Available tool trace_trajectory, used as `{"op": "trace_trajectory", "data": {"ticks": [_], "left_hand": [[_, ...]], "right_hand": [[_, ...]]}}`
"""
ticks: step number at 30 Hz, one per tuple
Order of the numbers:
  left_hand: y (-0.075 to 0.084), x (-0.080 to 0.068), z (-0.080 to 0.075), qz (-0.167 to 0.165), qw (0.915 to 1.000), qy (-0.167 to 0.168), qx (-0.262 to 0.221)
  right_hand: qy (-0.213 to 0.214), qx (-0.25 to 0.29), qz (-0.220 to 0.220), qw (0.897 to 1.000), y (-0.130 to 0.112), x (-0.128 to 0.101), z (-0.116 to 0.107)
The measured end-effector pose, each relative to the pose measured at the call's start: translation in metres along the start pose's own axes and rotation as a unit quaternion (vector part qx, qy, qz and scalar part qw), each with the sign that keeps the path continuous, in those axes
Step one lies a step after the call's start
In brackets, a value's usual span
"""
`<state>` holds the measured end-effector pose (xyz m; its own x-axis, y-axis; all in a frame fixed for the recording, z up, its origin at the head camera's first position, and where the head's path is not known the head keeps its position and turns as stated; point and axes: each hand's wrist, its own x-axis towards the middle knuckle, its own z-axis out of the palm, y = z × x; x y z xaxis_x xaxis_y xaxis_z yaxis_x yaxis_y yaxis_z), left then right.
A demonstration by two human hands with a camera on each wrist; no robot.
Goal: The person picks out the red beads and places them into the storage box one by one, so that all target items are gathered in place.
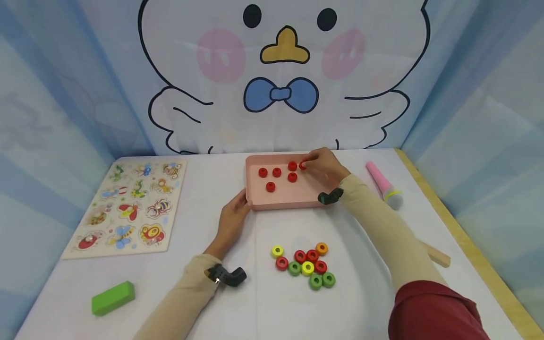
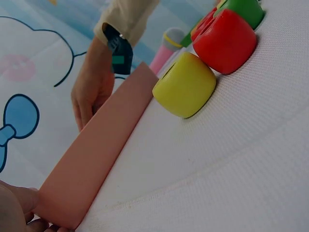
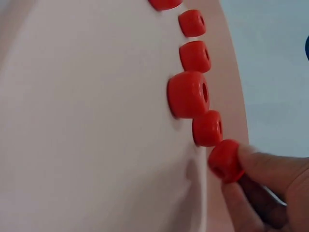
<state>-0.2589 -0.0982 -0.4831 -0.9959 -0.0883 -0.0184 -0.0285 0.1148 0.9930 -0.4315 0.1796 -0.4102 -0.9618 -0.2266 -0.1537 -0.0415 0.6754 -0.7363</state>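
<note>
Right hand [image 1: 325, 165] sits over the shallow pink rectangular tray [image 1: 282, 200], at the tray's 1 o'clock corner, fingertips pinching 1 small red ring-shaped bead [image 1: 302, 165]. Right wrist view confirms it: the bead [image 3: 224, 160] is caught between thumb and fingertip [image 3: 260, 162], low over the tray floor. My read: it is held low so it lands flat instead of rolling.

Left hand [image 1: 233, 222] is at the tray's 7 o'clock corner, fingers fairly straight and laid against the near-left wall, nothing gripped that I can see. Left wrist view shows only a fingertip [image 2: 19, 203] touching the wall [image 2: 91, 159]. Likely a brace so the tray doesn't slide.

Tray contents: 5 loose red beads [image 1: 276, 172] plus the pinched one, all red, clustered in the far half from 10 to 1 o'clock. The near half holds no beads.

Outside the tray, at its 6 o'clock and apart from it: a tight pile of mixed rings [image 1: 307, 265] on the white table [image 1: 263, 307], counting 4 red, 3 green, 2 yellow, 1 orange. They touch one another.

Rest of the table:
- wooden insect peg puzzle board [image 1: 127, 208], 9 o'clock of the tray
- green rectangular block [image 1: 113, 297], 7 o'clock, near the front edge
- pink toy microphone [image 1: 384, 185], 3 o'clock
- plain wooden stick [image 1: 437, 257], 4 o'clock, partly hidden by the right sleeve
</note>
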Motion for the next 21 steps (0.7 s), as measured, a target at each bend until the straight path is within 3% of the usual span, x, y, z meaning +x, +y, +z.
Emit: {"op": "trace_trajectory", "data": {"ticks": [5, 12, 21], "left_hand": [[-0.004, -0.001, 0.0, 0.012, 0.9999, -0.004, 0.006], [0.001, -0.002, 0.0, 0.0, 0.9998, 0.005, 0.019], [0.002, -0.002, 0.002, 0.007, 0.9998, 0.001, 0.017]], "right_hand": [[-0.009, -0.012, 0.025, 1.0, 0.008, 0.001, 0.005], [-0.025, -0.055, -0.004, 0.998, 0.007, -0.002, 0.002], [-0.031, -0.079, 0.0, 0.996, 0.004, -0.01, -0.006]]}}
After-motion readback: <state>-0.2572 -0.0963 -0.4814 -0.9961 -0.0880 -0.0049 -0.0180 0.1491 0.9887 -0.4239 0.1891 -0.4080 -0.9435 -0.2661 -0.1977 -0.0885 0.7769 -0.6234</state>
